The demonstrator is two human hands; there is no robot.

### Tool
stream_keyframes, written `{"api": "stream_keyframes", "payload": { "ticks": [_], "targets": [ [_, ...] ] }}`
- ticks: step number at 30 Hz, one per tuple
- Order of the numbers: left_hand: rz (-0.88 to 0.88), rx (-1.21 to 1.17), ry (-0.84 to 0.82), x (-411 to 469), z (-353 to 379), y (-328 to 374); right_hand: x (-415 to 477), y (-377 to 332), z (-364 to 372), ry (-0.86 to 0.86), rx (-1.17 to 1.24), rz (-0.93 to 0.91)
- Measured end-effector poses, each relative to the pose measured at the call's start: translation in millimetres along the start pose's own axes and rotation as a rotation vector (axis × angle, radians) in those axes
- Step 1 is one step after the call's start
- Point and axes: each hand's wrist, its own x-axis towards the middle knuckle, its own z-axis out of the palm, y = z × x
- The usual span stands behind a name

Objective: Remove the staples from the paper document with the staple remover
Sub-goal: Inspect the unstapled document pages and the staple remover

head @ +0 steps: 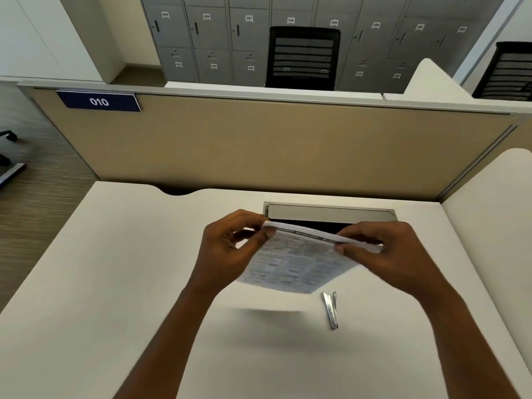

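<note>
A white office desk (115, 283) fills the lower half of the head view. It is backed at twelve o'clock by a beige fabric partition panel (288, 145) that carries a blue "010" number plate (98, 101) toward ten o'clock. Grey numbered lockers (207, 38) and a black mesh-backed chair (302, 57) stand beyond it. A recessed grey cable hatch (328, 211) is set in the desk just past the hands. The printed white paper document (296, 260) is held up off the desk, with its shadow below it. The left hand (227, 249) pinches its top edge at the nine o'clock end and the right hand (385, 251) pinches the same edge at the three o'clock end, so the hands are apart and both are clamped on the sheets. The slim silver metal staple remover (330, 309) lies untouched on the desk at about five o'clock from the document, just beside its lower corner. The staples cannot be made out in the blurred paper. I judge that neither hand is free for the tool, and letting go on one side would leave the sheets to droop or slide. Prying at paper held in the air could tear the corner, and a freed staple could drop into the hatch.
</note>
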Motion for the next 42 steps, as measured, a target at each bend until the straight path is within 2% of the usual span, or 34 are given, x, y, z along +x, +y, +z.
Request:
{"api": "stream_keyframes", "payload": {
  "ticks": [4,7,9,13,16,20,22,25,29,32,37,42],
  "targets": [
    [-0.079,-0.096,0.121,1.7,-13.8,-5.2,-5.0,32.8,4.3,0.052,0.611,0.143],
    [-0.142,-0.114,0.157,2.8,-20.5,-13.5,-5.3,45.4,32.7,-0.009,0.734,0.14],
    [-0.178,-0.142,0.175,2.5,-23.0,-17.3,-5.0,49.8,50.8,-0.005,0.728,0.156],
    [-0.215,-0.229,0.192,3.8,-25.8,-18.0,-4.3,49.5,73.7,0.127,0.732,0.216],
    [-0.259,-0.295,0.143,2.8,-25.7,-28.5,-2.4,47.2,80.0,0.2,0.77,0.25],
    [-0.439,-0.309,0.012,-20.0,-15.4,-59.4,1.0,52.8,83.7,0.283,0.767,0.349],
    [-0.499,-0.306,0.009,-37.8,-7.1,-77.3,4.0,56.6,86.6,0.32,0.749,0.4],
    [-0.598,-0.336,0.094,-55.1,4.4,-92.5,5.4,64.1,92.5,0.295,0.754,0.429],
    [-0.696,-0.36,0.228,-58.2,11.7,-105.5,-6.4,81.5,105.8,0.15,0.792,0.492],
    [-0.735,-0.375,0.27,-60.2,13.3,-118.0,-24.8,99.3,127.0,0.074,0.719,0.58],
    [-0.806,-0.208,0.253,-66.9,22.7,-150.5,-46.7,129.0,165.5,0.163,0.571,0.726],
    [-0.904,0.148,0.125,-95.9,35.6,-189.4,-56.5,148.7,195.8,0.181,0.416,0.875]
  ]
}}
